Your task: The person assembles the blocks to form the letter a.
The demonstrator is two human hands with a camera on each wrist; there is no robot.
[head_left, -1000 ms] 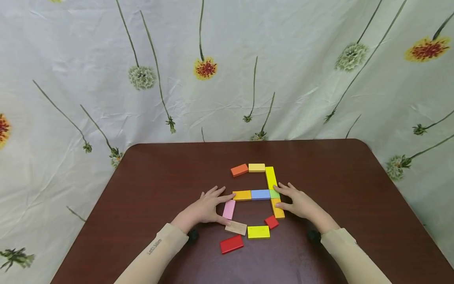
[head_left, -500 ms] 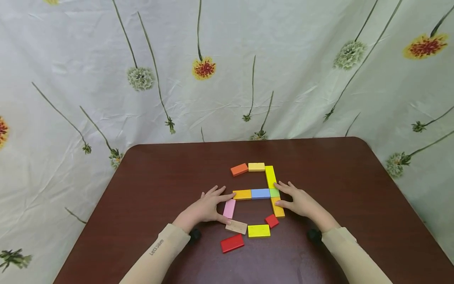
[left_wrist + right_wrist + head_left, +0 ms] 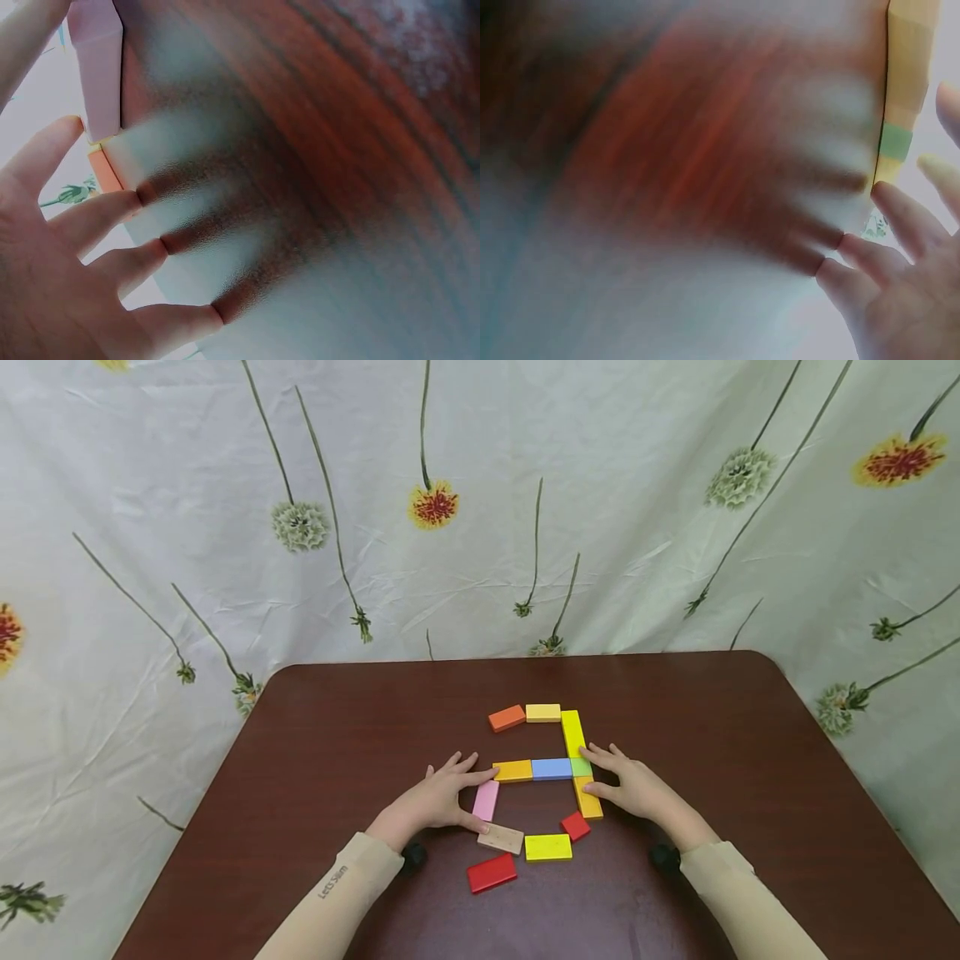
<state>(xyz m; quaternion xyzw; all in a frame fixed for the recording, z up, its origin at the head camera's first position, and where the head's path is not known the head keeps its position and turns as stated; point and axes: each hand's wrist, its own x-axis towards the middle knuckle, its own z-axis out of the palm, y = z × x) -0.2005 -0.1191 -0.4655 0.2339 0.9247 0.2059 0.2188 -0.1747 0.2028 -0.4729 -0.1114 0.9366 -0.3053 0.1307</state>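
My left hand lies spread at the left of a layout of flat blocks. Its index fingertip touches the left end of an orange-yellow block, and the thumb tip touches a bare wooden block. Between them lies a pink block, seen also in the left wrist view. On the right, my right hand has its index fingertip at a long yellow block and its thumb at another orange-yellow block. A green block sits between those two, beside a blue block.
An orange block and a pale yellow block lie at the back. Nearer the front are a small red block, a yellow block and a larger red block. All lie on a dark brown table before a flowered cloth.
The view shifts slightly. Both hands and the blocks keep their places.
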